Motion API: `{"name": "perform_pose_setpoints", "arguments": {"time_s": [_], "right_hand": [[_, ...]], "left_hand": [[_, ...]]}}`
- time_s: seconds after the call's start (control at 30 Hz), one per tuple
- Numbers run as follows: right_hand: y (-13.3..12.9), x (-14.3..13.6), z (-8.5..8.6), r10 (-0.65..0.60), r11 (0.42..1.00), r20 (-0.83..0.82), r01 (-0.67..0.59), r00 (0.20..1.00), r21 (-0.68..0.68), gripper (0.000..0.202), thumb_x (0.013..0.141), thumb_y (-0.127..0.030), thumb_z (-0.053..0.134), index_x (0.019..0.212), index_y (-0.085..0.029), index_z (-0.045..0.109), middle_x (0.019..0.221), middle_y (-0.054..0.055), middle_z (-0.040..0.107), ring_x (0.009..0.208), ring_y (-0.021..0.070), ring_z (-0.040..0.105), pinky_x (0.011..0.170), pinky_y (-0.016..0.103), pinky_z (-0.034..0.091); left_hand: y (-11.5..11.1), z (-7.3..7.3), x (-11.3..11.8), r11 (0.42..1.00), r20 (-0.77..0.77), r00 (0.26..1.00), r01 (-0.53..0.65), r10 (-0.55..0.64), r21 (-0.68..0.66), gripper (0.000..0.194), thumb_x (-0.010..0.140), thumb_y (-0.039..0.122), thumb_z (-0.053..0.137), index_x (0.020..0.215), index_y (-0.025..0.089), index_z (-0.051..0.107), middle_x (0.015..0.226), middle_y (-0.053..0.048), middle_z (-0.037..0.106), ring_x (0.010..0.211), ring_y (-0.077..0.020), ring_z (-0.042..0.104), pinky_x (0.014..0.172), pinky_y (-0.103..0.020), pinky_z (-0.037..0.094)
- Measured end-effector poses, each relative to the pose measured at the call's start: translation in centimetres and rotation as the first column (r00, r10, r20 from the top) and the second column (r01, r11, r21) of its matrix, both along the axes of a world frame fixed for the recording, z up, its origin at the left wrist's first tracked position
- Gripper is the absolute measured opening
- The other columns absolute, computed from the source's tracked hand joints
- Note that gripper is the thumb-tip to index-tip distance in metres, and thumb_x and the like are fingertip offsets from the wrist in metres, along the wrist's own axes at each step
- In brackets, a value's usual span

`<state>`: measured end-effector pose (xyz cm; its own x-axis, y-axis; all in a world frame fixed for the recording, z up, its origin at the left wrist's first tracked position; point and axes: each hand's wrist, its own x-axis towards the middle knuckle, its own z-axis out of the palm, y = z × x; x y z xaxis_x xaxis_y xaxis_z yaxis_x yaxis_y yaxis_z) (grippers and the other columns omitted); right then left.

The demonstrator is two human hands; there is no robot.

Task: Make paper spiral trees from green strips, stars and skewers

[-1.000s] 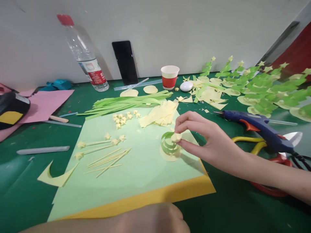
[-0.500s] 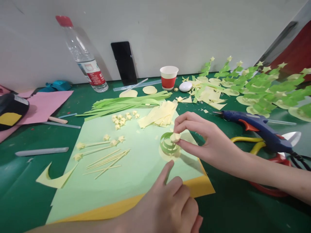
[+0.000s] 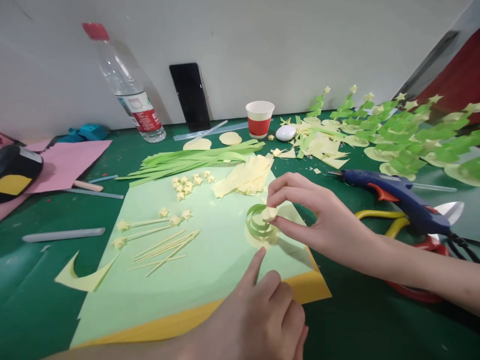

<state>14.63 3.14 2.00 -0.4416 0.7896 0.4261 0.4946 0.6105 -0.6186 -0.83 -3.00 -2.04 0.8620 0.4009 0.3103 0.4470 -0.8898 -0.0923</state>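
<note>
A paper star (image 3: 269, 214) is pinched in the right hand (image 3: 324, 225) beside the green paper coil (image 3: 255, 231); the left hand's (image 3: 264, 310) forefinger is extended, other fingers curled, their contents hidden.

Lighting: moderate, diffuse, mostly even, with soft-edged shadows from the right hand (image 3: 324, 222) and left hand (image 3: 268, 310) on the pale green sheet (image 3: 213, 272), and a faint one right of the bottle (image 3: 140, 112) on the grey wall (image 3: 300, 55). Glare: small highlights on clear plastic; dull sheen on the green tabletop (image 3: 30, 285). Definition: fair centrally, soft among the paper plants (image 3: 401, 132), with wide-angle stretching toward the edges.
</note>
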Motion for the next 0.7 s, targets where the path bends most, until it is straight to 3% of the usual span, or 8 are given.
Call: {"name": "perform_pose_setpoints", "arguments": {"time_s": [0.27, 0.37, 0.47, 0.53, 0.7], "right_hand": [[-0.1, -0.2, -0.1, 0.004, 1.000, -0.026, -0.004, 1.000, -0.028, 0.009, 0.079, -0.011, 0.048, 0.077, -0.018, 0.051, 0.084, 0.005, 0.052, 0.083, 0.0148, 0.050, 0.070, 0.027, 0.043], [-0.1, -0.1, -0.1, 0.008, 1.000, -0.034, -0.009, 0.999, -0.029, 0.008, 0.078, -0.010, 0.048, 0.077, -0.017, 0.052, 0.084, 0.005, 0.052, 0.083, 0.0141, 0.049, 0.070, 0.026, 0.042], [-0.1, -0.1, 0.0, 0.019, 1.000, -0.034, -0.020, 0.999, -0.021, 0.008, 0.078, -0.009, 0.049, 0.077, -0.016, 0.052, 0.083, 0.004, 0.051, 0.082, 0.0136, 0.048, 0.070, 0.026, 0.041], [-0.1, -0.1, 0.0, 0.022, 1.000, -0.033, -0.023, 0.999, -0.018, 0.009, 0.078, -0.008, 0.049, 0.077, -0.016, 0.052, 0.084, 0.005, 0.051, 0.082, 0.0132, 0.048, 0.071, 0.025, 0.040], [-0.1, -0.1, 0.0, 0.023, 0.999, -0.029, -0.024, 0.999, -0.025, 0.008, 0.078, -0.008, 0.048, 0.077, -0.015, 0.053, 0.084, 0.005, 0.051, 0.083, 0.0131, 0.048, 0.071, 0.024, 0.040]], "left_hand": [[-0.1, 0.0, -0.4, 0.999, -0.034, 0.999, -0.003, 0.005, 0.051, 0.026, 0.084, 0.026, 0.044, 0.064, 0.017, 0.060, 0.051, 0.001, 0.052, 0.054, -0.0158, 0.040, 0.093, -0.045, 0.034], [-0.8, 0.3, -1.0, 0.984, -0.083, 0.990, -0.105, 0.118, 0.142, 0.019, 0.079, 0.031, 0.051, 0.080, 0.017, 0.063, 0.064, -0.003, 0.061, 0.064, -0.0198, 0.047, 0.085, -0.044, 0.035], [-1.4, 0.8, -1.8, 0.947, -0.031, 0.959, -0.271, 0.280, 0.169, 0.039, 0.083, 0.044, 0.043, 0.102, 0.015, 0.061, 0.089, -0.010, 0.065, 0.079, -0.0237, 0.053, 0.075, -0.037, 0.038], [-1.4, 1.1, -2.1, 0.919, -0.004, 0.933, -0.353, 0.359, 0.177, 0.052, 0.084, 0.053, 0.035, 0.112, 0.015, 0.057, 0.104, -0.013, 0.063, 0.076, -0.0233, 0.054, 0.068, -0.035, 0.039], [-0.7, 1.4, -2.3, 0.905, -0.102, 0.905, -0.396, 0.413, 0.153, 0.068, 0.072, 0.070, 0.037, 0.114, 0.021, 0.058, 0.116, -0.015, 0.060, 0.059, -0.0204, 0.055, 0.054, -0.032, 0.041]]}}
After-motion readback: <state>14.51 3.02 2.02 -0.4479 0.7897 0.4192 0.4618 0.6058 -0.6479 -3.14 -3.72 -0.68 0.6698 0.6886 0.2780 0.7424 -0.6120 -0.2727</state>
